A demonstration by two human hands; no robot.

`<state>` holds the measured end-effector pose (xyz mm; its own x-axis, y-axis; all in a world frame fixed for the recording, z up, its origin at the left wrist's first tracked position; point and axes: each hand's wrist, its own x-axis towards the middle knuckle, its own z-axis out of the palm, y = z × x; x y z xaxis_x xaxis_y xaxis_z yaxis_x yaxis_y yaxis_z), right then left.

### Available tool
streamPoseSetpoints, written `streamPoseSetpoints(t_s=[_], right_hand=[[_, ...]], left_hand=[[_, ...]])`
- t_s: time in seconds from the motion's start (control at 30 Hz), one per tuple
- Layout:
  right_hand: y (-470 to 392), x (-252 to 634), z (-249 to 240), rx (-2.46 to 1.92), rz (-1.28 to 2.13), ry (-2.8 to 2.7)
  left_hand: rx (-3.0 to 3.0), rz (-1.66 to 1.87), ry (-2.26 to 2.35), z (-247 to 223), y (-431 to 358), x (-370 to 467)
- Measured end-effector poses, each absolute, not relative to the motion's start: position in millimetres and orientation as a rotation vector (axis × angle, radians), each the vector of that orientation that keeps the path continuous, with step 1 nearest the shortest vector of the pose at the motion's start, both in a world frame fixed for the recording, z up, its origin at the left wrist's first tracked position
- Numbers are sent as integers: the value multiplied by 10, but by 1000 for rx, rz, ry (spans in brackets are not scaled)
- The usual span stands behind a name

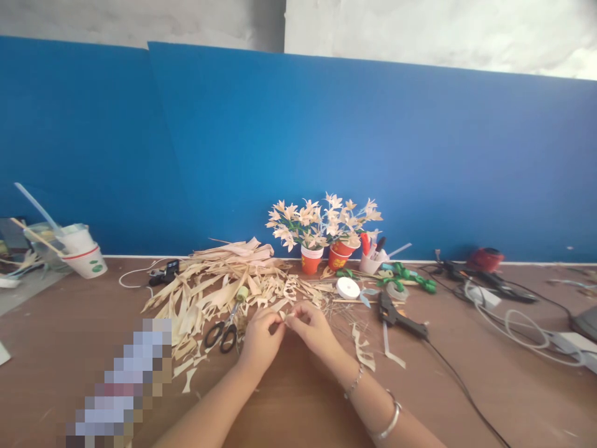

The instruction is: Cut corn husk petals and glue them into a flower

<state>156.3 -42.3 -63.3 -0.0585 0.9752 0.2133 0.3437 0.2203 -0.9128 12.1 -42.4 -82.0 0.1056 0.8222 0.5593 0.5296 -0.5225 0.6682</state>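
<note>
Both hands meet over the table just in front of a heap of dried corn husk (pixel 224 274). Thumb and forefinger of my left hand (pixel 262 339) are pinched on a small pale husk piece (pixel 282 316). My right hand (pixel 312 330) pinches the same piece from the other side; the fingers cover most of it. Left of my left hand lie black-handled scissors (pixel 222 336), close to a small green roll (pixel 242 294). To the right of my right hand are thin wires (pixel 342 314) and a cut husk strip (pixel 362 348).
Husk flowers (pixel 308 214) stand in red paper cups (pixel 311 260) at the back. A white tape roll (pixel 347 287), green ribbon (pixel 410 277) and a corded black glue gun (pixel 401 317) lie to the right. White cups (pixel 88 261) stand far left; cables (pixel 513 330) spread at right.
</note>
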Motion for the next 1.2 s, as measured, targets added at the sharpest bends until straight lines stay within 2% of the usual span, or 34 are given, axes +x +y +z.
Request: streamPoseSetpoints(t_s=[0.6,1.2], right_hand=[[-420,1557,-635,-1237,1022,-1492],[-417,1565,-656,-1231,1002,-1516]], left_hand=[[2066,1401,1319,-824,-419,125],[2090,1430,1320,-793,-429,126]])
